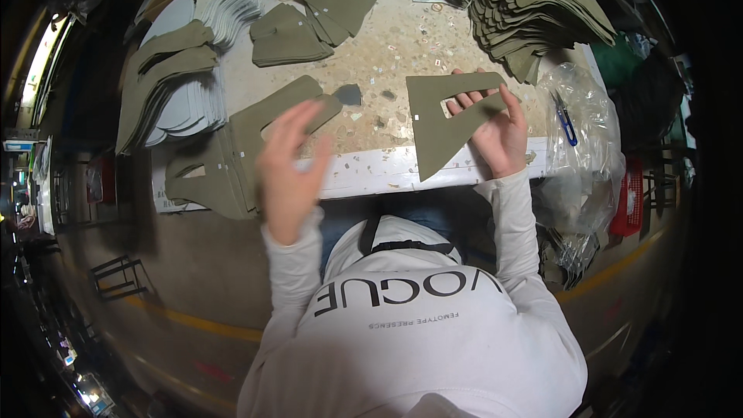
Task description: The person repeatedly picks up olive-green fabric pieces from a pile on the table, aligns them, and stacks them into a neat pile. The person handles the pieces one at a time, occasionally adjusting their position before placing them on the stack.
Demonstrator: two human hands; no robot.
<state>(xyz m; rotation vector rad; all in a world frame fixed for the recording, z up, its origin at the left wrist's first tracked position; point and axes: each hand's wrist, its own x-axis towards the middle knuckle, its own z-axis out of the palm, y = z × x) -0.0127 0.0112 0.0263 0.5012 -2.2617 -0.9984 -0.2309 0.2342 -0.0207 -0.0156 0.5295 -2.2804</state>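
My right hand (pixel 501 135) grips an olive-green cut fabric piece (pixel 438 124) by its right side, with fingers passing through its notch and the thumb on its edge. A small white sticker shows on the piece's left side. To the left, my left hand (pixel 290 166) is smeared by motion, with its fingers stretched out and thumb apart. Nothing shows in it. It hovers over more olive fabric pieces (pixel 246 128) that lie at the table's near left and partly overhang its edge. A small dark grey scrap (pixel 350 94) lies just beyond them.
Blue-handled thread snips (pixel 569 125) lie on clear plastic (pixel 588 162) at the right. A tall olive fabric stack (pixel 534 11) stands back right. Pale pieces (pixel 224 8) and another olive pile (pixel 166 70) sit at the left; smaller olive stacks (pixel 288 35) lie farther back. Scraps litter the worktable (pixel 387 46).
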